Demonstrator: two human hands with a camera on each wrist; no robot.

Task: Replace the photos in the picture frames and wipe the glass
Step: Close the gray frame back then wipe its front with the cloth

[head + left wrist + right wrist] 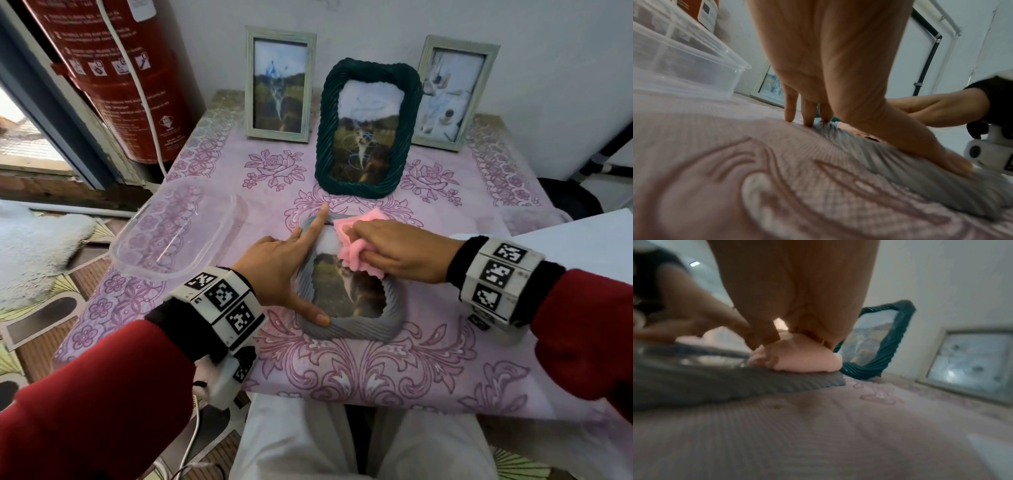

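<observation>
We see a grey ribbed frame (394, 305) lying flat, glass up, on the counter (376, 370), which wears a pink floral cloth, near its front edge. Our left hand (279, 270) rests spread on the frame's left side: the fingers are straight, the thumb pressed on the lower left rim and the index finger laid along the left rim toward the top. In the left wrist view the fingertips (808, 120) touch down at the frame's far edge. Our right hand (397, 251) has its fingers curled round a bunched pink cloth (352, 236), pressing it onto the upper part of the glass; the photo of a cat (346, 291) shows in the lower part.

Just behind, a dark green woven frame (368, 126) stands upright, tilted back, with two pale wooden frames behind it, one to the left (280, 85) and one to the right (452, 92), against the wall. A clear plastic container (178, 229) sits on the counter's left side, and a red fire extinguisher (113, 68) stands beyond it
</observation>
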